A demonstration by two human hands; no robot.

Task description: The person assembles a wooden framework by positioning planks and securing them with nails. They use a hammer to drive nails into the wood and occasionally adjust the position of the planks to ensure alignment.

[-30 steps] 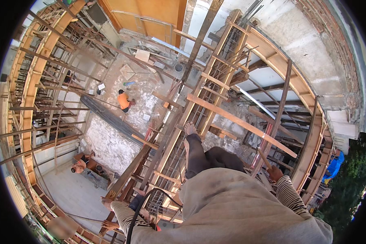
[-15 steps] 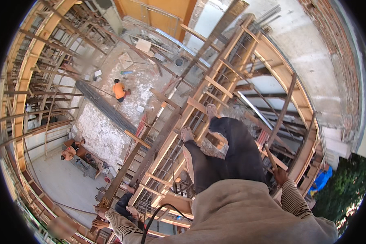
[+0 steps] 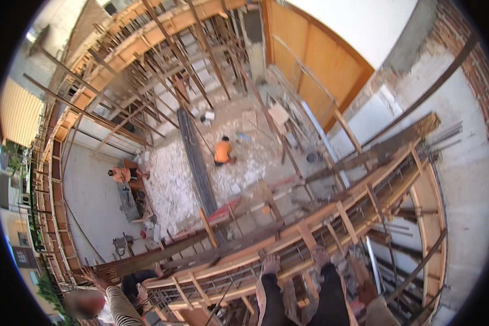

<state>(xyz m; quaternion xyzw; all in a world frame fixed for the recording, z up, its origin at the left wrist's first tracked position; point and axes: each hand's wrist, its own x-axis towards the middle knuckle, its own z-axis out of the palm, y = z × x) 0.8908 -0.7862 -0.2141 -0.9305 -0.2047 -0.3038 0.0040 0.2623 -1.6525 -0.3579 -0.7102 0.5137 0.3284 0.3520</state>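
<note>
My left hand (image 3: 95, 279) reaches out at the lower left, its fingers spread beside the end of a long timber (image 3: 141, 262). Low on the right, my right hand (image 3: 367, 293) is closed beside my right leg, by a brown wooden stick (image 3: 357, 267); its grip is partly blurred. My bare feet stand on the edge of a long wooden beam form (image 3: 288, 233). Steel bars run inside the form, and short wooden crosspieces (image 3: 346, 221) span its top.
Far below, a person in orange (image 3: 223, 151) crouches near a bundle of dark rods (image 3: 193, 157). Another person (image 3: 123, 175) is beside a grey trough (image 3: 127, 202). Close to my left arm is a co-worker's leg (image 3: 133, 285). Slanting poles (image 3: 204, 57) stand at the back.
My view has tilted up and turned left, so the yard and far formwork show more. My left arm has swung out to the lower left; my right hand now appears lower in view.
</note>
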